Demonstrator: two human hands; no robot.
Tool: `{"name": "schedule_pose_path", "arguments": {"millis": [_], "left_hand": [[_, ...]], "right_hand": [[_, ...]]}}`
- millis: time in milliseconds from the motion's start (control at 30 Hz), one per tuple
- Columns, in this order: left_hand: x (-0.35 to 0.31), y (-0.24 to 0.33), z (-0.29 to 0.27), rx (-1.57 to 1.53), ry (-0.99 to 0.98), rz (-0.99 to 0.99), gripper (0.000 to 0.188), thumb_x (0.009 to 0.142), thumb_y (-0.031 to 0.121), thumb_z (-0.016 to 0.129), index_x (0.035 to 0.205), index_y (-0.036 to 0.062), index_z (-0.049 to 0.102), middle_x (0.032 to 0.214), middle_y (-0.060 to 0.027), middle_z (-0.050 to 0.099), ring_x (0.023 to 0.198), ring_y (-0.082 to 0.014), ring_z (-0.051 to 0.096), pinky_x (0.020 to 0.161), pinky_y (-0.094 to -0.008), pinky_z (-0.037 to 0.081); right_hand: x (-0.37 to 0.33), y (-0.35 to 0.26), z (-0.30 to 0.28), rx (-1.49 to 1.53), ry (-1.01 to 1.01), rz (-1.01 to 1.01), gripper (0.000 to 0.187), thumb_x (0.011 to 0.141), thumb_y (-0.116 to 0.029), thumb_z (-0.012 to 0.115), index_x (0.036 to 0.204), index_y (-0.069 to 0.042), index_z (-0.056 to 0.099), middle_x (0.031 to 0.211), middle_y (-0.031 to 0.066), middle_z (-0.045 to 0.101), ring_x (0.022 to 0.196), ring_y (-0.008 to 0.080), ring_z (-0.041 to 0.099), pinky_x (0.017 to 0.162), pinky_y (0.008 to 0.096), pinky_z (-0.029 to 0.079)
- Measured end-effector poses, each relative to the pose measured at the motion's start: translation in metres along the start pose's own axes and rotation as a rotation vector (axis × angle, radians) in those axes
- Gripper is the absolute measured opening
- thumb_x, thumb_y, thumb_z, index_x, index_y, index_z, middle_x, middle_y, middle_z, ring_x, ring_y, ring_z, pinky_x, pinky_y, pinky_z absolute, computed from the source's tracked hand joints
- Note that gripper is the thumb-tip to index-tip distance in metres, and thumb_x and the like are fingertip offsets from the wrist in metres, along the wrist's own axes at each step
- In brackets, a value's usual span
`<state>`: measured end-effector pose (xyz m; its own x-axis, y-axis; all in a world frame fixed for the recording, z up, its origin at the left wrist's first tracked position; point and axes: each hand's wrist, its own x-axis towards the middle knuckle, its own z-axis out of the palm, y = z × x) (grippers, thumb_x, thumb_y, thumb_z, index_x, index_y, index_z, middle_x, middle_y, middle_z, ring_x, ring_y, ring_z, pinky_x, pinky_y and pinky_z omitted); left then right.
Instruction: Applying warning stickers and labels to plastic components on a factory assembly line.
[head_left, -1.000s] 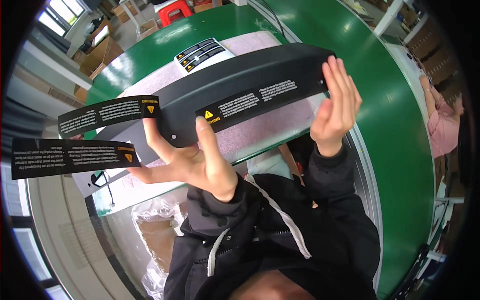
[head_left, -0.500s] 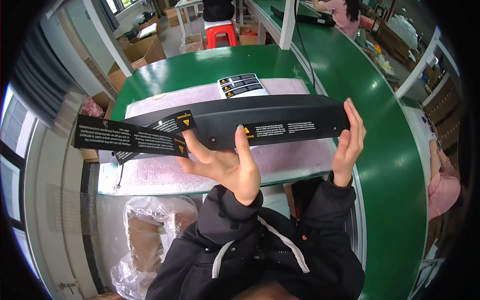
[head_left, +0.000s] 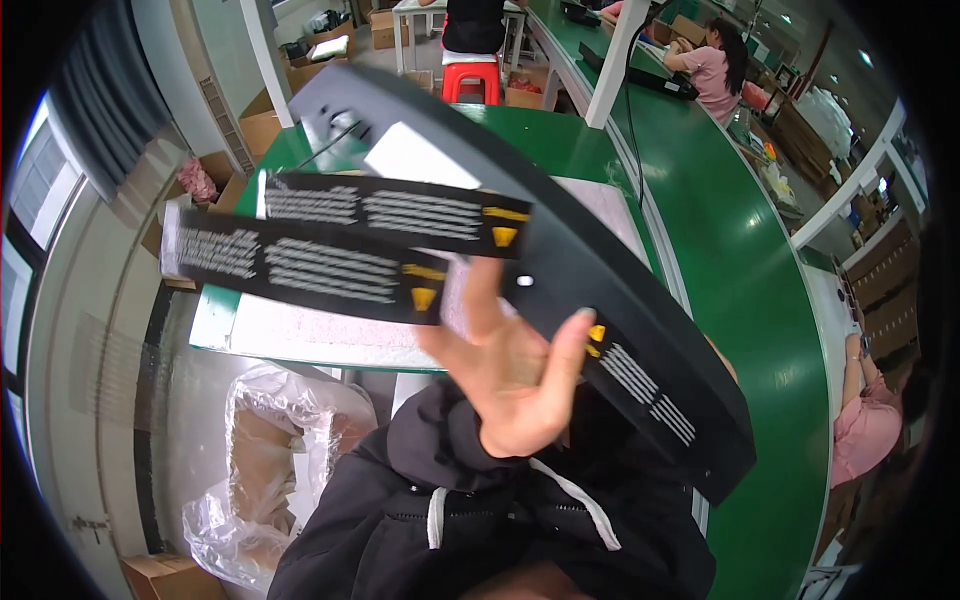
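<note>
A long black metal housing (head_left: 605, 265) is held up at a slant, from the upper left down to the lower right. My right hand (head_left: 722, 358) grips its far edge; only a sliver of that hand shows. My left hand (head_left: 515, 375) has its fingers spread, and two black labels with yellow triangles hang from its fingertips, an upper label (head_left: 390, 212) and a lower label (head_left: 300, 268), both blurred. Its thumb touches the housing by the end of a similar label (head_left: 645, 385) lying along the surface. A blank white sticker (head_left: 420, 158) is on the housing's upper part.
Beneath the housing, a pale foam sheet (head_left: 300, 335) covers part of the green table (head_left: 780, 400). A plastic-lined box (head_left: 265, 460) stands at the lower left. A white post (head_left: 612, 75) rises beyond the table. Co-workers in pink (head_left: 715, 75) sit along the right side.
The housing has swung from nearly level to a steep slant, its left end up and right end down. My left hand has shifted right with the two labels. The right hand is now mostly hidden.
</note>
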<state>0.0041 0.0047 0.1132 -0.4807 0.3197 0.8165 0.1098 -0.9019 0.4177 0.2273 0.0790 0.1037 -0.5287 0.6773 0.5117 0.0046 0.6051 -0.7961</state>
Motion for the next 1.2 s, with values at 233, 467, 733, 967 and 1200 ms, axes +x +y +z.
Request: {"name": "schedule_pose_path", "arguments": {"millis": [233, 467, 733, 967, 1200], "left_hand": [[-0.031, -0.018, 0.061, -0.422, -0.207, -0.06, 0.092, 0.083, -0.014, 0.052, 0.15, 0.0202, 0.0, 0.15, -0.0283, 0.018, 0.132, -0.0325, 0.038, 0.096, -0.0346, 0.043], [-0.041, -0.042, 0.035, -0.36, -0.418, -0.399, 0.076, 0.087, -0.008, 0.047, 0.149, 0.0137, 0.009, 0.147, -0.0292, 0.023, 0.104, -0.0298, 0.061, 0.077, -0.0315, 0.053], [-0.028, -0.043, -0.011, -0.155, -0.414, -0.472, 0.069, 0.086, 0.001, 0.045, 0.148, 0.0111, 0.016, 0.122, -0.0245, 0.054, 0.059, -0.0276, 0.059, 0.059, -0.0345, 0.048], [-0.034, -0.046, -0.036, -0.093, -0.259, -0.468, 0.071, 0.083, 0.002, 0.047, 0.147, 0.0124, 0.019, 0.102, -0.0193, 0.062, 0.054, -0.0276, 0.056, 0.058, -0.0362, 0.046], [-0.017, -0.054, -0.053, 0.046, -0.35, -0.481, 0.07, 0.08, 0.006, 0.048, 0.144, 0.0037, 0.021, 0.084, -0.0194, 0.063, 0.055, -0.0328, 0.058, 0.056, -0.0407, 0.046]], "right_hand": [[-0.068, -0.02, 0.001, -0.146, 0.58, 0.318, 0.041, 0.097, -0.028, 0.039, 0.118, 0.003, 0.056, 0.114, 0.0156, 0.058, 0.106, 0.0227, 0.056, 0.096, 0.0355, 0.04], [-0.155, -0.026, -0.028, -0.276, 1.117, 0.647, 0.038, 0.097, -0.023, 0.044, 0.123, 0.002, 0.055, 0.118, 0.0153, 0.058, 0.11, 0.022, 0.055, 0.095, 0.0352, 0.042], [-0.188, 0.01, -0.132, -0.776, 1.022, 1.146, 0.048, 0.095, -0.034, 0.04, 0.118, 0.005, 0.058, 0.117, 0.0206, 0.059, 0.111, 0.029, 0.056, 0.095, 0.0377, 0.043], [-0.189, 0.081, -0.227, -1.441, 0.904, 1.419, 0.067, 0.091, -0.049, 0.031, 0.105, 0.007, 0.065, 0.11, 0.027, 0.062, 0.108, 0.0375, 0.058, 0.095, 0.0408, 0.043], [-0.028, 0.027, 0.118, -1.672, 0.737, 0.668, 0.046, 0.09, -0.036, 0.046, 0.092, 0.004, 0.067, 0.089, 0.0226, 0.064, 0.08, 0.035, 0.059, 0.072, 0.0418, 0.045]]}}
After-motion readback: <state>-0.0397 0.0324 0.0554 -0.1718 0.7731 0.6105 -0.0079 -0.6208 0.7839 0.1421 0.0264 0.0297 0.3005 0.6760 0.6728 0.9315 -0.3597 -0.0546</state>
